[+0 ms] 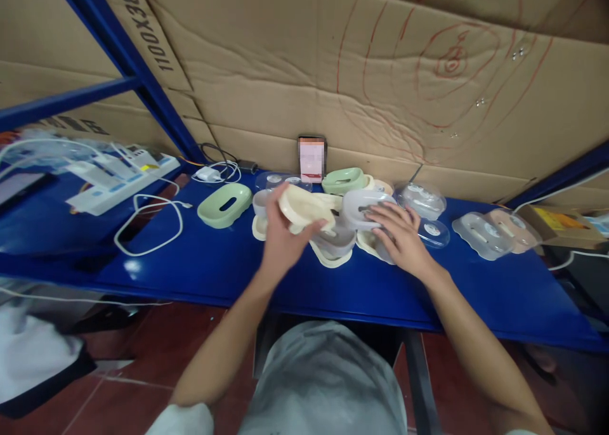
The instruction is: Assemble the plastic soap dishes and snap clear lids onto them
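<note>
My left hand (280, 241) grips a cream plastic soap-dish tray (304, 208), lifted and tilted above a pile of similar parts. My right hand (399, 235) rests flat, fingers spread, on a pale piece at the pile's right side, just below a greyish-white tray (364, 205). The pile (333, 245) holds cream bases and greyish trays at the middle of the blue shelf (200, 267). A green tray (224, 205) lies alone to the left; another green one (343, 180) sits at the back of the pile.
Clear lids (421, 198) and clear dishes (483, 235) lie to the right. A phone (312, 158) leans on the cardboard wall behind. White cable (150, 226), a charger (207, 174) and a power strip (118, 181) lie left. Blue frame bars (133, 61) rise upper left.
</note>
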{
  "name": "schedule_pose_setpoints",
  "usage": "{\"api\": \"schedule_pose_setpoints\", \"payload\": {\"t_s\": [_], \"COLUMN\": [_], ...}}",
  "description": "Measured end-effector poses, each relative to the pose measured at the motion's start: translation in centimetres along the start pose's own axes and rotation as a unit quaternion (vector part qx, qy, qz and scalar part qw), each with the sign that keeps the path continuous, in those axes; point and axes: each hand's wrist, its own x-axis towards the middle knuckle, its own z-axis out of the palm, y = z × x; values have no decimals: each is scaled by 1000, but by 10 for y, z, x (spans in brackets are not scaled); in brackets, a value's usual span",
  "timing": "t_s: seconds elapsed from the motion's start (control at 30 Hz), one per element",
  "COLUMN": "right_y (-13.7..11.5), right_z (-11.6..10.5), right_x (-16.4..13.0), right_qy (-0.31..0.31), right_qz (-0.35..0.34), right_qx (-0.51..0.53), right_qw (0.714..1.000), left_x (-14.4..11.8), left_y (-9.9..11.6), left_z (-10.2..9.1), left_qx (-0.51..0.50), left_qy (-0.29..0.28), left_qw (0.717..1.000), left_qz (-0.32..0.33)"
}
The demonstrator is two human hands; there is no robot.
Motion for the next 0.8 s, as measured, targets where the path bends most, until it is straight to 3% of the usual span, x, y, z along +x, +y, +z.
{"api": "schedule_pose_setpoints", "payload": {"t_s": [0.07,0.2,0.3,0.4,0.5,0.67,0.8], "right_y": [18,77,131,170,182,180,180], "right_z": [0,-7,-22,-38,-46,-48,-40], "right_x": [4,13,18,17,12,-1,-7], "right_qy": [-18,24,23,-4,13,119,51], "right_qz": [-7,60,133,147,142,203,168], "right_qx": [-41,-95,-157,-161,-163,-214,-190], "right_qw": [999,993,978,976,976,948,966], "left_x": [21,50,51,40,27,19,18], "left_y": [-22,-63,-79,-79,-68,-58,-61], "left_z": [-23,-54,-60,-54,-42,-33,-35], "left_qx": [74,221,260,268,287,306,315], "left_qy": [14,-25,-43,-65,-81,-81,-78], "left_qw": [997,974,962,957,951,948,945], "left_qz": [-15,-51,-78,-86,-86,-40,-33]}}
